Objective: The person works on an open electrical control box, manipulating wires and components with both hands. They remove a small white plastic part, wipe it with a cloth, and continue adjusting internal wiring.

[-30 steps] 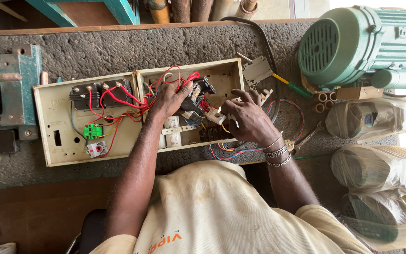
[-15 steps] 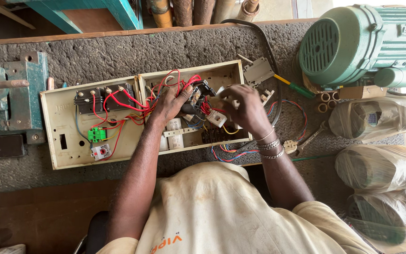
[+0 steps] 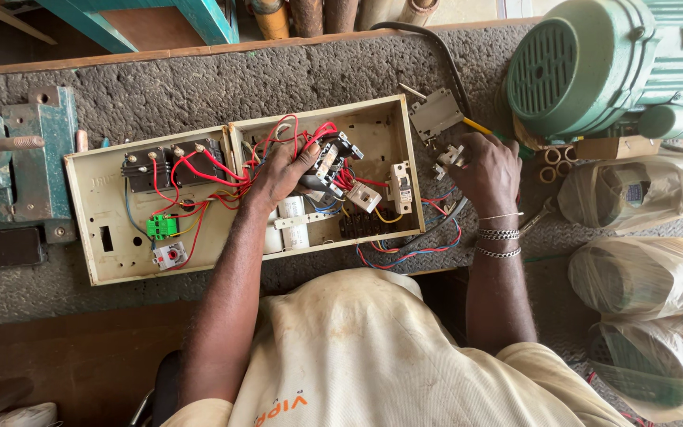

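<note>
Wiring fills the cream control box [image 3: 120, 253] that lies open and flat on the rough grey surface [image 3: 199, 87], red leads looping between its two compartments. The left hand [image 3: 282, 170] is inside the right-hand compartment, fingers curled down onto a black-and-white contactor [image 3: 333, 154] and closed around its near side among the red wires [image 3: 199, 170]. Just beside it, nearer the box wall, a small white breaker [image 3: 401, 187] stands on its rail, and a white capacitor [image 3: 290, 225] lies under the wrist. In the left compartment sit two black blocks [image 3: 167, 162], a green terminal block [image 3: 161, 227] and a small red-buttoned switch [image 3: 169, 255].

The right hand [image 3: 488, 170] is outside the box, just past its right wall, fingers bent around a small white-and-grey part [image 3: 450, 155]; it seems to be pinched between thumb and forefinger, though the grip is partly hidden. A grey cover plate [image 3: 435, 113] lies just above that hand, with a yellow-handled screwdriver [image 3: 476, 126] beside it. Red, blue and black wires [image 3: 420, 249] trail from the box toward the wrist bangles [image 3: 499, 235]. A large green motor [image 3: 594, 67] stands at the far right.
</note>
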